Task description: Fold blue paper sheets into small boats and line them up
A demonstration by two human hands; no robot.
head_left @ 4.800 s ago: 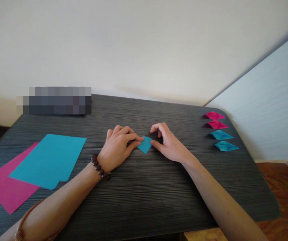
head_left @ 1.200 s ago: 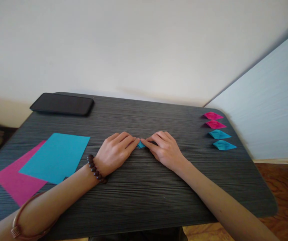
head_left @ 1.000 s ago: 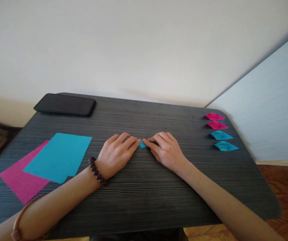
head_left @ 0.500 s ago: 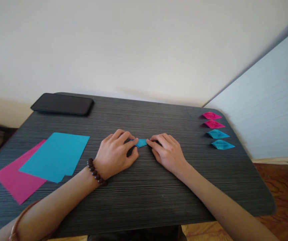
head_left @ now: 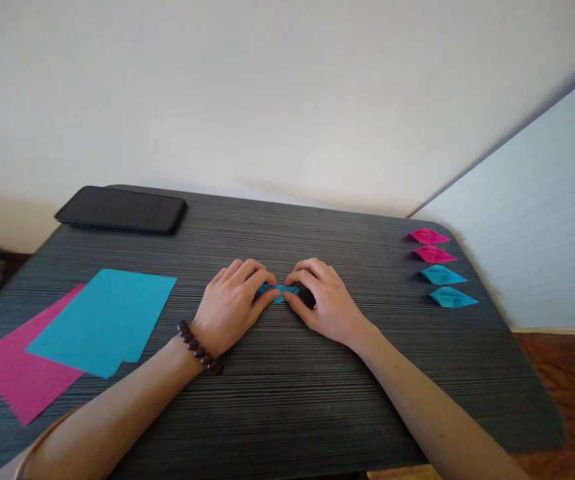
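Observation:
A small folded blue paper boat (head_left: 280, 291) lies at the middle of the dark table, pinched from both sides. My left hand (head_left: 232, 293), with a dark bead bracelet (head_left: 200, 348) at the wrist, holds its left part between thumb and fingers. On the other side, the thumb and fingertips of my right hand (head_left: 325, 297) grip its right part. Fingertips hide some of the folds. Two pink folded paper boats (head_left: 430, 237) and two blue folded paper boats (head_left: 452, 297) form a column at the right.
Blue paper sheets (head_left: 105, 320) overlap a pink sheet (head_left: 27, 373) on the left. A black phone (head_left: 122, 209) lies at the back left of the table (head_left: 287, 400). Behind the table stands a white wall (head_left: 287, 100), with a pale panel (head_left: 542, 213) to the right.
Both hands have shifted their hold, thumbs now at the near side of the blue paper and fingers behind it. The blue paper looks narrower in the middle, with pointed ends showing. The view has shifted slightly.

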